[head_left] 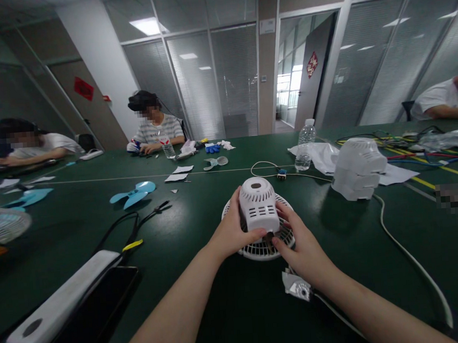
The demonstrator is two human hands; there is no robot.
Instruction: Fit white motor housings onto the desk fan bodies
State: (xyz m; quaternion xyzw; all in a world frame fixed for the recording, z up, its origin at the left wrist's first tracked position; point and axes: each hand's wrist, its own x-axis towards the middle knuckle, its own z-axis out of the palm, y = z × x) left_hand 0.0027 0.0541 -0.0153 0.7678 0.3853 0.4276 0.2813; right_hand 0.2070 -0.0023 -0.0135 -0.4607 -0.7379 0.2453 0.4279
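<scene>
A white fan motor housing (259, 203) with vent slots sits in front of me, on top of a round white fan grille (256, 251) that lies on the table. My left hand (232, 227) is closed around the housing's left side, its thumb along the lower edge. From the right, my right hand (300, 241) grips the same housing, with thumb and fingers close to a small dark part at its lower end. What that dark part is, I cannot make out. A small silver-wrapped piece (297, 286) with a cable lies under my right wrist.
Stacked white housings (359, 170) and a water bottle (305, 144) stand to the right, near tangled cables. To the left lie a blue fan blade (133, 194), a white power strip (63, 303) and a black phone (90, 317). Several people sit around the table (208, 319).
</scene>
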